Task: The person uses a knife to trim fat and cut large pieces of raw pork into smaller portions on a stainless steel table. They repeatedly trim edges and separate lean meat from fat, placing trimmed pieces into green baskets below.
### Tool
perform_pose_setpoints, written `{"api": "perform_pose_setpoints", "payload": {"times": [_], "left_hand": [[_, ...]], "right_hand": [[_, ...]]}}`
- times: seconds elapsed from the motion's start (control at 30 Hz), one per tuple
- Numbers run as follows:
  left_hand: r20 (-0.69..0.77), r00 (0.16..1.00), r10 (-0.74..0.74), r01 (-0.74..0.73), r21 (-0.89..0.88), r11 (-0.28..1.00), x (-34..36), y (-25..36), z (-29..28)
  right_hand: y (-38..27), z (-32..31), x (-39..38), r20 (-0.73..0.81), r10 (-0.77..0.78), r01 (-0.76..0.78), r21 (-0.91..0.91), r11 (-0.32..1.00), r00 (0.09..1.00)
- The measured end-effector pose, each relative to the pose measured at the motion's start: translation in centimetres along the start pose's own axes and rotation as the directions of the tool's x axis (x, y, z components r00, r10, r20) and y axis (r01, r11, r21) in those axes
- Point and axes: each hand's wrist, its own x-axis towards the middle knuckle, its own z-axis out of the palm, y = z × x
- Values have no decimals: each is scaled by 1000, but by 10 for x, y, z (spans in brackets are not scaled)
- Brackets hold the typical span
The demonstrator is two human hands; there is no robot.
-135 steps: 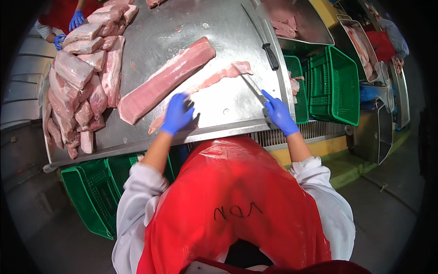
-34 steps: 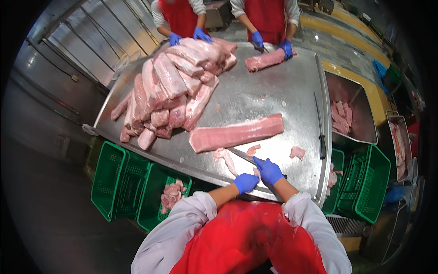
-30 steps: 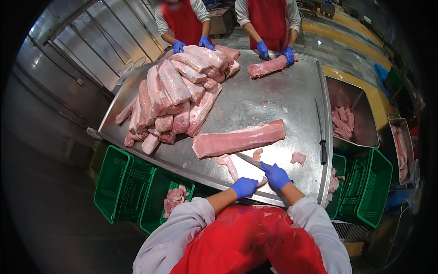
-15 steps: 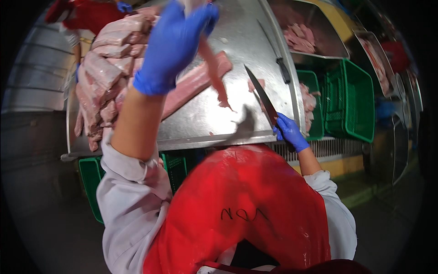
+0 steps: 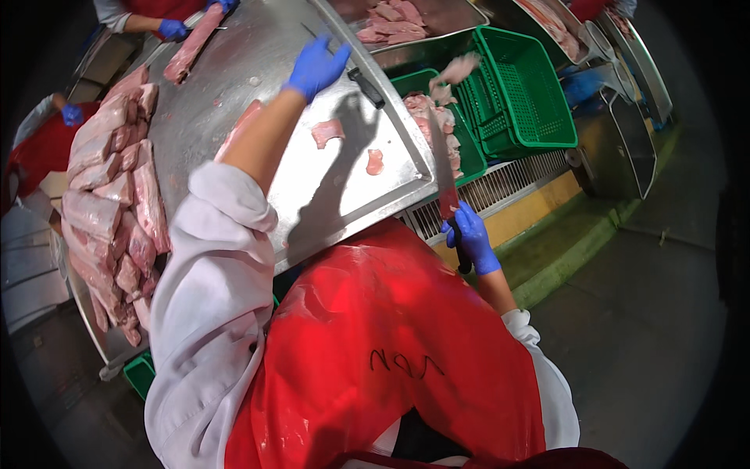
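Long metal knife with a black handle (image 5: 446, 192) is in the right hand (image 5: 472, 237), whose blue-gloved fingers are wrapped around the handle. Its blade points away from the body, beyond the table's edge, and crosses in front of a low green plastic crate (image 5: 467, 145) heaped with pale pink meat trimmings (image 5: 419, 107). One blurred, pale pink scrap of meat (image 5: 458, 69) shows over the border between that crate and a taller, perforated green plastic crate (image 5: 539, 98); whether it touches either one cannot be told.

Raised over the stainless steel table (image 5: 301, 207), the blue-gloved left hand (image 5: 318, 69) has its fingers extended and holds nothing visible. Near it, a second knife with a black handle (image 5: 366, 87) lies by the table's right edge. Two small, flat pink meat pieces (image 5: 328, 132) rest apart on the bare steel, while a pink slab of meat (image 5: 242, 127) is mostly hidden behind the left forearm. Thick, pale pink meat cuts (image 5: 101, 209) are piled along the table's left side. At the far edge, a co-worker's blue-gloved hands (image 5: 173, 30) are at a long pink meat piece (image 5: 190, 51).
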Motion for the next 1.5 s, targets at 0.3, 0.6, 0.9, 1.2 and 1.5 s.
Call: {"api": "perform_pose_setpoints", "payload": {"times": [0.3, 0.6, 0.9, 1.2, 1.5], "left_hand": [[244, 963, 112, -184, 294, 938, -233, -3, 131], [-176, 928, -327, 371, 475, 798, -425, -129, -56], [-546, 503, -670, 864, 316, 391, -697, -127, -168], [-618, 651, -441, 659, 170, 733, -587, -207, -232], [-125, 855, -504, 509, 396, 765, -363, -201, -174]], "right_hand": [[-5, -39, -10, -222, -126, 107, -98, 989, 967], [-20, 50, 85, 214, -131, 169, -168, 971, 968], [0, 215, 146, 483, 7, 211, -396, 894, 875], [-14, 371, 211, 473, 0, 229, -425, 876, 881], [-23, 369, 253, 192, -117, 190, -420, 887, 974]]}}
